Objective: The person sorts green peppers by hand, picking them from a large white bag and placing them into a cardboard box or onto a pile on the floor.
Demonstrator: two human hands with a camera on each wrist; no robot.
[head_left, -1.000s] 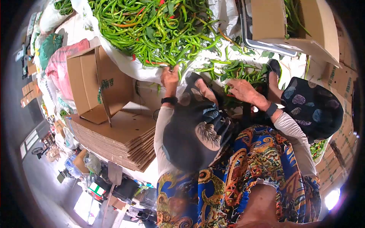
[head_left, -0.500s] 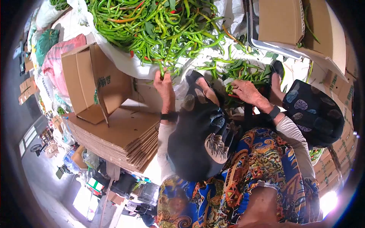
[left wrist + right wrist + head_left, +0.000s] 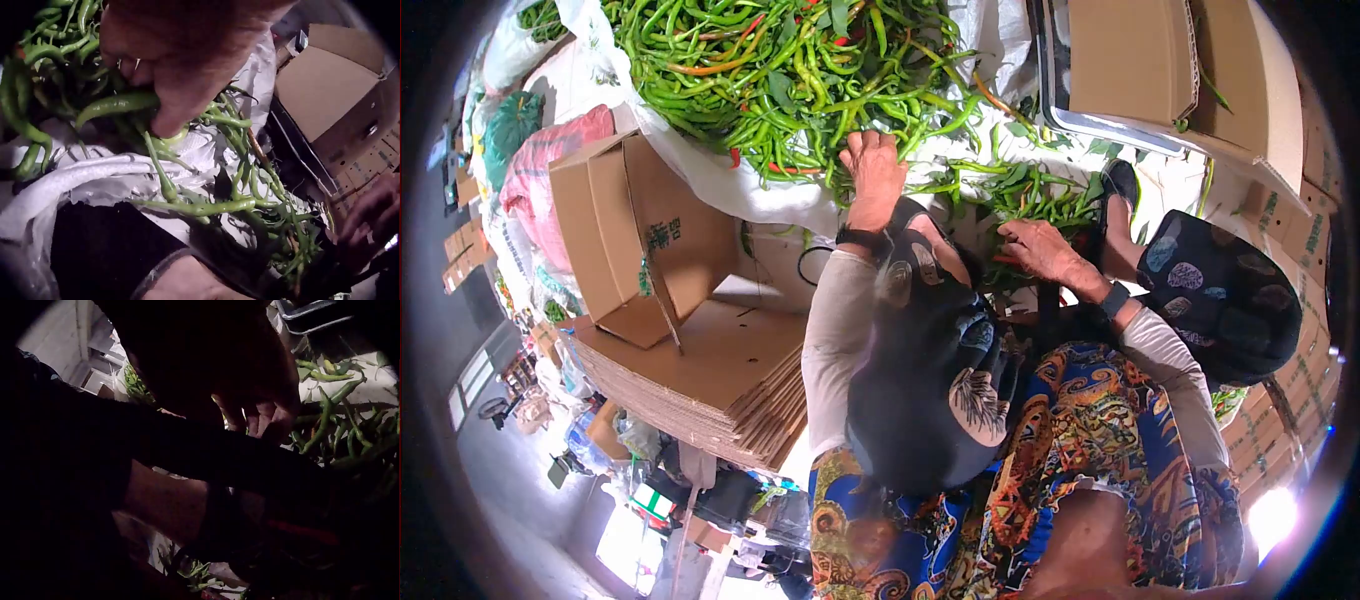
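Observation:
My left hand (image 3: 875, 180) is at the near edge of a large heap of green chili peppers (image 3: 800, 75) mixed with a few red ones. In the left wrist view, its thumb and curled fingers pinch a green chili pepper (image 3: 119, 106). My right hand (image 3: 1045, 252) hangs with bent fingers over a smaller pile of chili peppers (image 3: 1040, 190) between the person's feet. Its fingers (image 3: 265, 415) look curled in the dark right wrist view, and I cannot tell whether they hold anything.
White sheeting (image 3: 770, 195) lies under the heap. An open cardboard box (image 3: 685, 225) stands on stacked flattened cartons (image 3: 700, 370) at left. Another carton (image 3: 1135, 60) sits at the upper right beside a dark-rimmed tray (image 3: 1050, 105). Shoes (image 3: 1118, 190) flank the small pile.
My left hand drew back from the heap with a green chili pepper upright in its fingers, then reached forward and right to the heap's edge. The right hand has barely moved.

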